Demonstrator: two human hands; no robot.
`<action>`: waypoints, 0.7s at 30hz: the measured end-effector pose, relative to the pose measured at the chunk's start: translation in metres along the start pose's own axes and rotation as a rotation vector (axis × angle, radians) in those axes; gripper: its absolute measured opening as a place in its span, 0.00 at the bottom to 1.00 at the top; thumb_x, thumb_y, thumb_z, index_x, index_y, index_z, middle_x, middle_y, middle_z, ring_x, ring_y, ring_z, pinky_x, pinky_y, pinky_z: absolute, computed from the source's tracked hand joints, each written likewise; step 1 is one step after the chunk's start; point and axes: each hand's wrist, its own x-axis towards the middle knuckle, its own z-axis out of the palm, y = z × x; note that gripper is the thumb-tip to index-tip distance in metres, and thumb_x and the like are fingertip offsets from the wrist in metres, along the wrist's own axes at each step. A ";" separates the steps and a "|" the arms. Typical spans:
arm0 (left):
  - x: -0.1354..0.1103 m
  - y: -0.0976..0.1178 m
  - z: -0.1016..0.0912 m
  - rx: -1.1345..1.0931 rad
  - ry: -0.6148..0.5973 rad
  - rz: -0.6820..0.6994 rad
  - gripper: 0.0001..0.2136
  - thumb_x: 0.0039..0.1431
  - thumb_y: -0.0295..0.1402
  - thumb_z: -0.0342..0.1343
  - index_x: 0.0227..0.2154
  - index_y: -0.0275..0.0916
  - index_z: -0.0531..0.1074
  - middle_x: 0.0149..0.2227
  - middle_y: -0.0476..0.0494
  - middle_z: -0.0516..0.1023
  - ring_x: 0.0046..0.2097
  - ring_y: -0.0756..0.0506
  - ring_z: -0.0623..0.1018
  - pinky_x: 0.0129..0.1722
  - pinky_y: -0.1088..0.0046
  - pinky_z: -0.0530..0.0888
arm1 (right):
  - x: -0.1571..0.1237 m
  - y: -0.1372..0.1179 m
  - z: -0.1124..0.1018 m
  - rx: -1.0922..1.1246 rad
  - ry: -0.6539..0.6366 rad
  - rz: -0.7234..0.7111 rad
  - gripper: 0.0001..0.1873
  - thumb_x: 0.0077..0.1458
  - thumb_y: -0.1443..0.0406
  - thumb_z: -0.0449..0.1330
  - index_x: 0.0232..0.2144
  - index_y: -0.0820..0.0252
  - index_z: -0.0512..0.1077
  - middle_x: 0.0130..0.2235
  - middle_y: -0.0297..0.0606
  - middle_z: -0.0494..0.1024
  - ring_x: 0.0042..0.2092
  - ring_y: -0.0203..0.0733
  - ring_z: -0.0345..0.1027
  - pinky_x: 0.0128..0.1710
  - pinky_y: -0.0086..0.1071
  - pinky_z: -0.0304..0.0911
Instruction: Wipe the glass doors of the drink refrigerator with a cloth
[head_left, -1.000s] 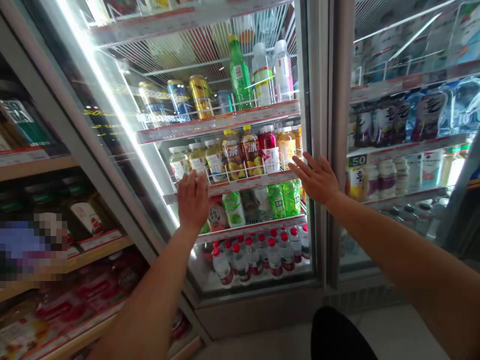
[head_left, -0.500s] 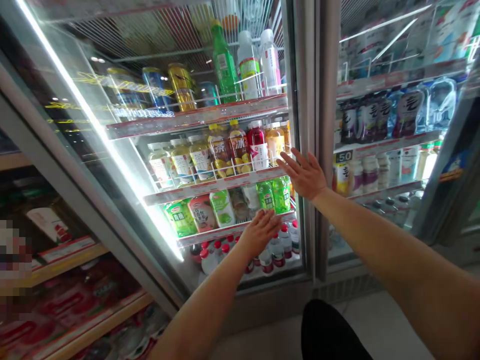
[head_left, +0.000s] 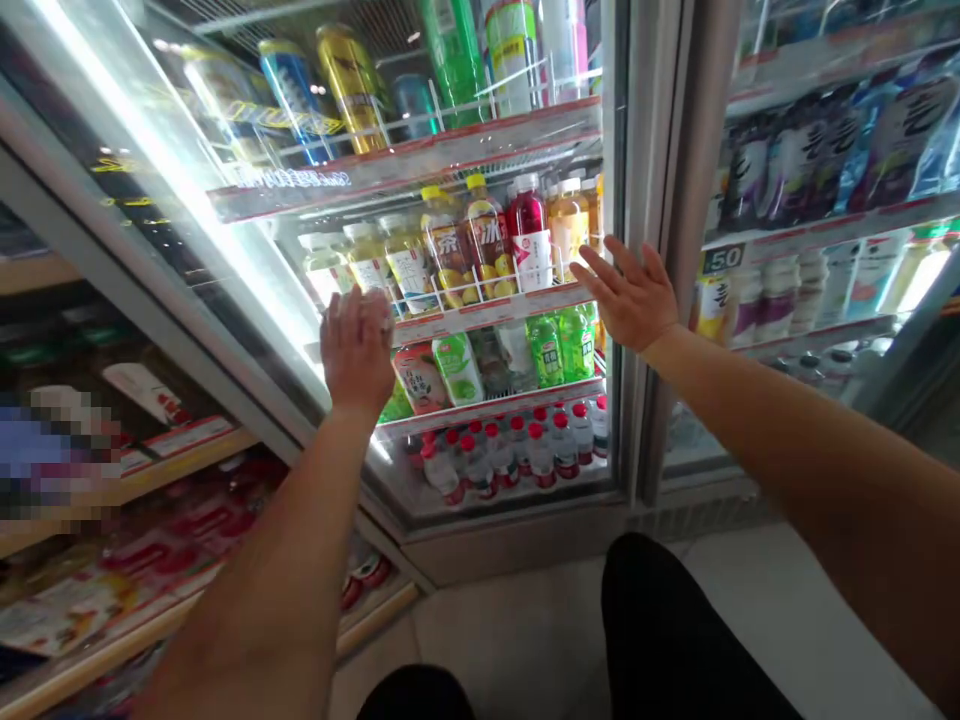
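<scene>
In the head view, my right hand (head_left: 632, 298) is held up with its fingers spread, at the right edge of a glass-fronted drinks cooler (head_left: 626, 420). It holds nothing and is nearest to the yellow drink bottle (head_left: 570, 222). My left hand (head_left: 355, 352) is raised before the cooler's left side, slightly blurred, its fingers pointing up and nothing visible in it. It covers part of the shelf of pale tea bottles (head_left: 409, 270) and the green drink packs below. I cannot tell whether either hand touches the glass.
Cans (head_left: 351, 85) and a green bottle (head_left: 452, 60) stand on the upper shelf. Red-capped water bottles (head_left: 536, 450) fill the bottom. A second cooler with dark-labelled bottles (head_left: 795, 165) is at right. Wooden-edged shelves (head_left: 180, 465) hold packaged goods at left. My black-clad knees show below.
My left hand has moved left and up, from the lower middle shelves to the cooler's left side. My right hand stays near the right frame. The view has tilted downward.
</scene>
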 end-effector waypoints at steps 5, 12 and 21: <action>-0.050 0.010 0.016 -0.025 -0.020 -0.007 0.32 0.66 0.37 0.47 0.72 0.38 0.50 0.75 0.43 0.40 0.75 0.39 0.36 0.76 0.51 0.39 | 0.000 -0.002 -0.002 0.006 -0.032 0.025 0.31 0.68 0.71 0.48 0.69 0.45 0.55 0.72 0.27 0.58 0.74 0.44 0.41 0.73 0.53 0.37; -0.138 0.114 0.059 -0.085 -0.343 0.444 0.33 0.62 0.23 0.51 0.69 0.48 0.59 0.71 0.48 0.59 0.75 0.38 0.46 0.73 0.44 0.44 | 0.001 -0.003 -0.004 0.013 -0.042 0.038 0.31 0.68 0.70 0.49 0.69 0.45 0.55 0.71 0.26 0.59 0.74 0.44 0.42 0.72 0.53 0.38; -0.187 0.161 0.080 -0.185 -0.544 0.743 0.22 0.67 0.31 0.51 0.63 0.43 0.68 0.71 0.47 0.58 0.71 0.41 0.60 0.70 0.55 0.60 | 0.002 -0.004 -0.005 0.069 -0.012 0.053 0.29 0.67 0.70 0.48 0.67 0.44 0.58 0.70 0.26 0.62 0.73 0.45 0.46 0.72 0.56 0.40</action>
